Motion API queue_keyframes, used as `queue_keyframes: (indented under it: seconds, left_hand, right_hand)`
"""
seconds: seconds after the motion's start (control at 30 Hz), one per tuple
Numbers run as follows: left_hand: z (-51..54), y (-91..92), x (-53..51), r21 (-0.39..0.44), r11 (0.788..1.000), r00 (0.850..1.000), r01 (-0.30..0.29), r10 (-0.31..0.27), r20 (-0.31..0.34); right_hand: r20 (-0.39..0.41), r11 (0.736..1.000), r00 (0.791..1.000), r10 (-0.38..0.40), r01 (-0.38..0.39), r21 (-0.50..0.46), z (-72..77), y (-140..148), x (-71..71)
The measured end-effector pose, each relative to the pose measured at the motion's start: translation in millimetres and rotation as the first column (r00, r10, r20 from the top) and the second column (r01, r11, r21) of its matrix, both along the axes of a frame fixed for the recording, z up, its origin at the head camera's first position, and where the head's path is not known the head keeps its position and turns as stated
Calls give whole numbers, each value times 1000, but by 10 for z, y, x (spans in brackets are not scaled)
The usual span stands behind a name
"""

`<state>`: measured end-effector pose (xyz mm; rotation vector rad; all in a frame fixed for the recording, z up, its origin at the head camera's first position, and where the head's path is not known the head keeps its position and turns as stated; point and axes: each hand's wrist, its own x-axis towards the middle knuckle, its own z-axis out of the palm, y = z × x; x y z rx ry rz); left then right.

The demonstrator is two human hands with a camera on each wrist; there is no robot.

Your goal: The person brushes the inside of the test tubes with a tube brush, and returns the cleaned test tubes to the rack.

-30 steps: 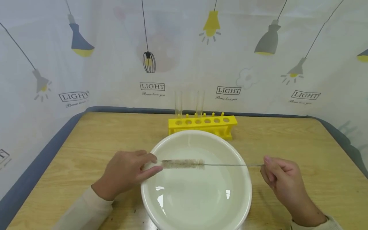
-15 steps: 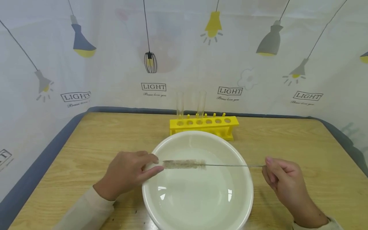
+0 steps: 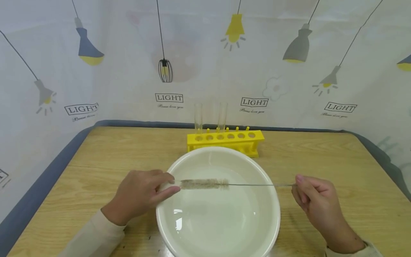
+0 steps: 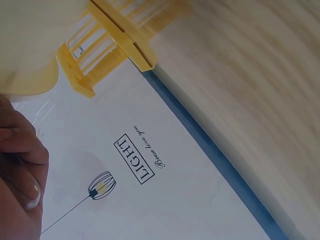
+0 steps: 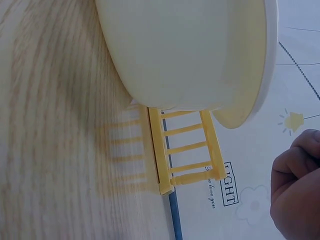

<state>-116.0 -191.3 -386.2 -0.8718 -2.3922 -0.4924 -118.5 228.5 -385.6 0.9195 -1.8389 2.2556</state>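
Note:
Above the basin, a clear test tube (image 3: 199,184) lies level in the head view, its left end between the thumb and fingers of my left hand (image 3: 141,194). Inside it sit the bristles of a test tube brush (image 3: 224,184), with a short tuft showing at the right end. The brush's thin twisted-wire handle (image 3: 253,185) runs right to my right hand (image 3: 318,201), which pinches it between thumb and curled fingers. In the left wrist view, the tube's rounded end (image 4: 33,197) glints by the palm. The wire (image 5: 299,70) also crosses the right wrist view.
The large cream basin (image 3: 276,214) holds water and stands below both hands. Behind it a yellow test tube rack (image 3: 257,135) bears two upright clear tubes (image 3: 222,117). The wooden table (image 3: 106,153) ends at a printed curtain (image 3: 205,53).
Both hands keep their grips, and the tube and brush stay nearly in place above the basin. The head view shifts slightly.

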Motion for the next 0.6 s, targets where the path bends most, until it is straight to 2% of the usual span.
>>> queue_keyframes:
  seconds: [0.6]
  left_hand:
    - [3, 8, -6, 17, 1000, 1000, 16, -16, 6]
  right_hand:
    - [-15, 1000, 1000, 7, -6, 28, 4, 28, 2]
